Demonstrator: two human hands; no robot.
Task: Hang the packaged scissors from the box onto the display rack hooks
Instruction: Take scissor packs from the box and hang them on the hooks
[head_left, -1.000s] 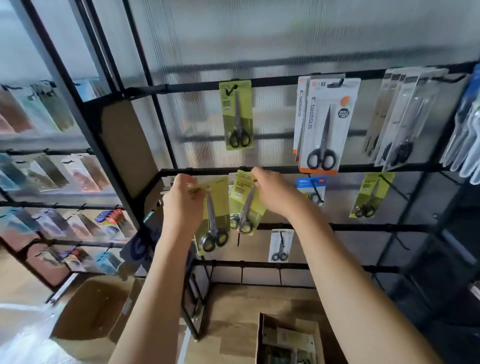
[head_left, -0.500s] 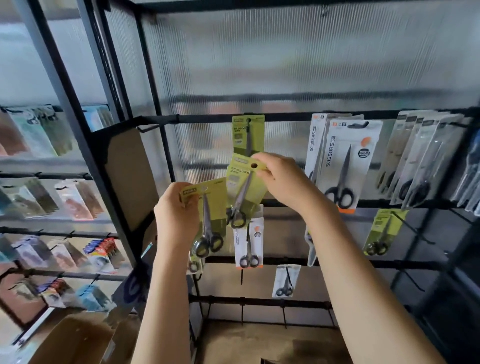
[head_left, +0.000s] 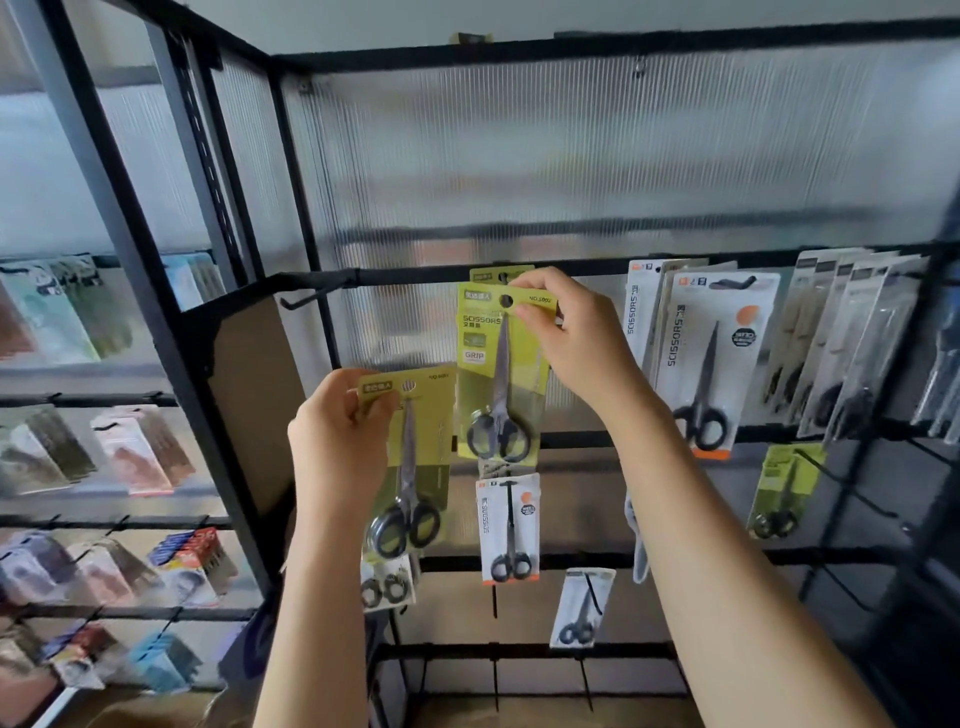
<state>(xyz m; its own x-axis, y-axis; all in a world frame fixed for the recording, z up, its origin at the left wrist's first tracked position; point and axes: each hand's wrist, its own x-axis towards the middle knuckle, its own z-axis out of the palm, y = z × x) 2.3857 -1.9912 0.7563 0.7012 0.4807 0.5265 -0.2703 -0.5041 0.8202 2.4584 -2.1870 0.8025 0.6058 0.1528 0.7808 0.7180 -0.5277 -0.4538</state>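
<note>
Yellow-green card, head view: my right hand (head_left: 569, 343) pinches the top of one pack (head_left: 501, 379), thumb and fingertips clamped beside its hang hole, at about 12 o'clock from frame centre. The hole sits just in front of another yellow-green pack (head_left: 493, 274) already hanging on the top bar (head_left: 582, 270); whether the hook has entered the hole I cannot tell.

My left hand (head_left: 337, 441) grips a second pack (head_left: 415, 467) by its top left corner, fingers curled round the card edge, at 7 o'clock from the first. It is held clear of the rack.

An empty hook (head_left: 311, 296) juts out at 9 o'clock from the right hand.

Progress, as I judge it: several packs hang on the rack at 3 and 5 o'clock, so the work is well under way. Left: seat the right-hand pack, then hang the left-hand one. The box is out of view, so the remaining stock is unknown.
</note>
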